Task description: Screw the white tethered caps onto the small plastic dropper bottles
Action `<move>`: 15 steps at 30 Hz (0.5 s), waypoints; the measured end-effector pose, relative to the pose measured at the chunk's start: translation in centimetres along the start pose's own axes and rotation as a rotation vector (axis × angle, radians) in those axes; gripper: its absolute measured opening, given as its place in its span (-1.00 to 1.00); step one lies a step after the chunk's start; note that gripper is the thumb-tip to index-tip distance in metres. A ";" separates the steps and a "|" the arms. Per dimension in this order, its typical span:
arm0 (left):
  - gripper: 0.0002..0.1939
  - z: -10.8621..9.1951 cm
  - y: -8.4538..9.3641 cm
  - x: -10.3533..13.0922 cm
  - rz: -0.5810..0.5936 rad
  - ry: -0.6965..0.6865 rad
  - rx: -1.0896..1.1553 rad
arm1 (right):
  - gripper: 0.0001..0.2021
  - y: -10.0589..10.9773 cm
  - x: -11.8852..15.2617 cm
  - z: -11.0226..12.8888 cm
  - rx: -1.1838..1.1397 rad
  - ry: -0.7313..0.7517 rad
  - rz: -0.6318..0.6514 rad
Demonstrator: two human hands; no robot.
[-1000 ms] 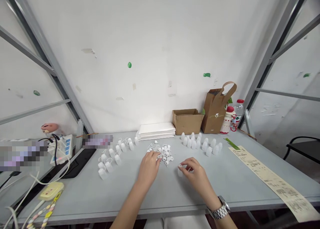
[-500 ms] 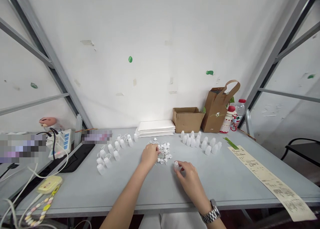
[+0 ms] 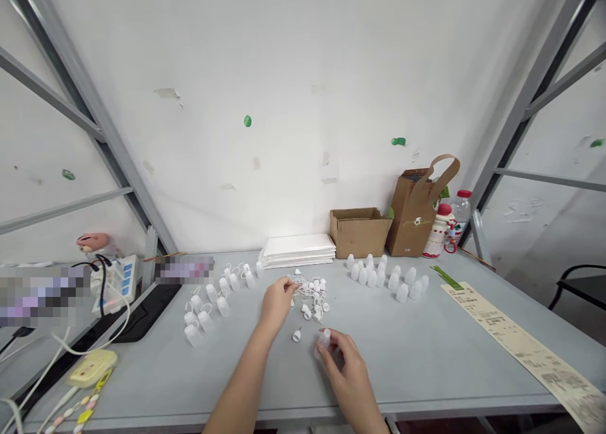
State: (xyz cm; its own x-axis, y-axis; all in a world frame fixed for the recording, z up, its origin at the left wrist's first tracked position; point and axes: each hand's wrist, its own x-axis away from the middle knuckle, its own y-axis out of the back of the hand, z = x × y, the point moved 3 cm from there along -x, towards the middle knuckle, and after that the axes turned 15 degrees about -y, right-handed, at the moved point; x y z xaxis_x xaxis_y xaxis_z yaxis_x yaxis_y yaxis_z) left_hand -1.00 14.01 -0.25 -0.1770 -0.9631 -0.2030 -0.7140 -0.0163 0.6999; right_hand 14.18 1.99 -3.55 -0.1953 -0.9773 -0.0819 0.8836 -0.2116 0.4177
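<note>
My right hand [image 3: 348,367] grips a small translucent plastic bottle [image 3: 324,340] between thumb and fingers, its open neck upward, low over the table. Fingers pinched, my left hand [image 3: 278,301] is at the left edge of a pile of small white caps with strap loops [image 3: 316,289]; whatever is in the pinch is too small to make out. One loose white cap [image 3: 297,335] lies between the hands, apart from the pile. To the left stand several bottles with caps and loops [image 3: 206,321]. Several bottles without caps [image 3: 372,278] stand at the right.
Behind the pile lies a stack of white flat boards [image 3: 298,251], beside an open cardboard box [image 3: 360,235] and a brown paper bag [image 3: 411,216]. A long printed paper strip [image 3: 516,345] runs along the right. Cables and a power strip [image 3: 116,285] occupy the left.
My right hand has come left and closer to me with the bottle. A single cap now lies nearer to me, away from the pile. My left hand is still at the pile, slightly shifted left.
</note>
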 end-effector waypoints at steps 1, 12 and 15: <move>-0.68 0.0 0.0 0.0 -0.010 0.004 0.021 | -0.83 0.0 0.1 0.0 -0.004 -0.004 -0.001; -0.76 0.0 0.4 0.3 -0.194 0.048 0.264 | -0.81 0.4 0.4 0.2 -0.030 0.026 -0.001; -0.80 -0.2 0.7 0.7 -0.280 0.028 0.312 | -0.75 0.4 0.4 0.0 -0.080 -0.016 0.014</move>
State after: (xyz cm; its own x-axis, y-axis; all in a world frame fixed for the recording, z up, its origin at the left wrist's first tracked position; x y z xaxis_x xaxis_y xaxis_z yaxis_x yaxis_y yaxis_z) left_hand -1.48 13.30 0.24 0.0680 -0.9401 -0.3341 -0.9036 -0.2000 0.3789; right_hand 14.41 1.52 -3.38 -0.1889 -0.9800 -0.0620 0.9172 -0.1986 0.3453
